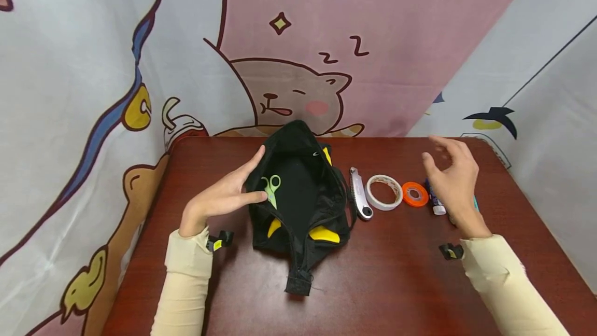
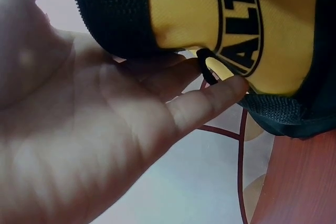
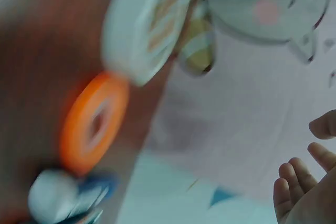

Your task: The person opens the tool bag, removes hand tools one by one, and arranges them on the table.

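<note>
A black and yellow tool bag lies with its mouth wide apart, and green-handled scissors are inside. My left hand grips the bag's left rim, thumb over the inner side and fingers outside. In the left wrist view those fingers touch a yellow panel lettered "ALT". My right hand is raised at the right, fingers bent loosely with nothing between them. Close to it is a blue glue stick with a white cap, partly hidden by the hand.
Right of the bag stand in a row a white utility knife, a white tape roll and an orange tape roll. Something teal shows behind the right wrist. A printed cloth hangs behind the red-brown table.
</note>
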The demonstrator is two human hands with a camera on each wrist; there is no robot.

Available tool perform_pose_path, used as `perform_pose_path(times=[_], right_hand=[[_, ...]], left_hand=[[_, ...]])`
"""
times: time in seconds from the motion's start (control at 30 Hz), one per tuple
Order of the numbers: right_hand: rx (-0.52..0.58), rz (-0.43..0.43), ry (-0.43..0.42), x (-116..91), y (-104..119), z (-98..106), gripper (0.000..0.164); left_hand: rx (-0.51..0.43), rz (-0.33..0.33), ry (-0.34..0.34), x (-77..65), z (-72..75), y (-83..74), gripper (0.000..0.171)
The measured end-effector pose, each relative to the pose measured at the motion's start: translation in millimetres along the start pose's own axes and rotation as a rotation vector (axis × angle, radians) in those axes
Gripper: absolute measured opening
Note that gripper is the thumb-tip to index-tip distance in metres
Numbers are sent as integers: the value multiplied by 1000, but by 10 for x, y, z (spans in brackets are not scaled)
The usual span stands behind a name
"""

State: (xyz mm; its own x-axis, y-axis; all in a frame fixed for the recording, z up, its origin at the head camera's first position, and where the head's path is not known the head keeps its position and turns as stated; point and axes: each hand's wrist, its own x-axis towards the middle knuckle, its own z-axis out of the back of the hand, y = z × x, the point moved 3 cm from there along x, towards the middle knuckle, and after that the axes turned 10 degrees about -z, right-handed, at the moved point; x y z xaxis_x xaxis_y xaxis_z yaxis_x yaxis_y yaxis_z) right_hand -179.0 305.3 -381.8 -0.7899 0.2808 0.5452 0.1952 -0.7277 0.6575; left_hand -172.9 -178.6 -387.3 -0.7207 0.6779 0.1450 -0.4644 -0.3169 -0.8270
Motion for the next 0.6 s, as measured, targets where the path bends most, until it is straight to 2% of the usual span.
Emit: perform_pose_path(times=[0.17, 0.33, 0.5, 0.6], right_hand=[[170, 33, 1, -37, 538, -312, 42], [308, 78, 89, -164, 999, -670, 41], [387, 125, 175, -332, 1277, -957, 41], [406, 136, 217, -413, 1377, -1083, 41]], left_hand=[[10, 5, -8, -19, 1, -11, 106], [24, 6, -39, -8, 3, -13, 102], [42, 15, -130, 12, 34, -33, 96], [68, 56, -206, 13, 62, -52, 93]])
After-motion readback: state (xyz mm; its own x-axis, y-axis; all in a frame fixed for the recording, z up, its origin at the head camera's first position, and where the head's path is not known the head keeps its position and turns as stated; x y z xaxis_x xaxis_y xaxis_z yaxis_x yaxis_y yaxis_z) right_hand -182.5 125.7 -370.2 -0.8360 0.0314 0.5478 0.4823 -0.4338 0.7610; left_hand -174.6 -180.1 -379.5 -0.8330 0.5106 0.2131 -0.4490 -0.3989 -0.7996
